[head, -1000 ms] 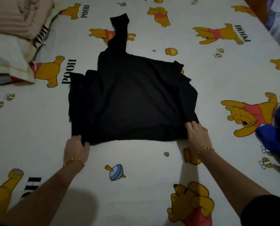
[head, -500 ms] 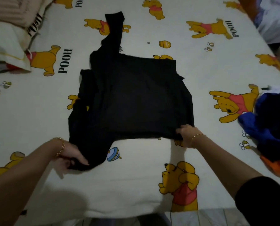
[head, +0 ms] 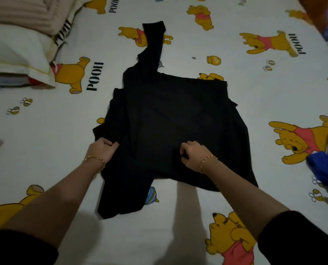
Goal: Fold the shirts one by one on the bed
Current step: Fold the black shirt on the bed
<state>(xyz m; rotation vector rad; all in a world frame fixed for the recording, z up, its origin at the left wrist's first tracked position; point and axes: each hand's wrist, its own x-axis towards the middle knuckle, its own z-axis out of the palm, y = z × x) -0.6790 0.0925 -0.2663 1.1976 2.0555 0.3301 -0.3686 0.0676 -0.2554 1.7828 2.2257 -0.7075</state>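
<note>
On the bed (head: 44, 134), folds of the black shirt (head: 178, 121) barely show.

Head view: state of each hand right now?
Left hand: closed, gripping the black shirt at its side.
Right hand: closed, pinching the same shirt's fabric.

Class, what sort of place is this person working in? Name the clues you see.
Most likely a bedroom: the black shirt lies on a cartoon-bear bed sheet, pillows are stacked at the far left, and more clothes are piled at the right edge.
</note>
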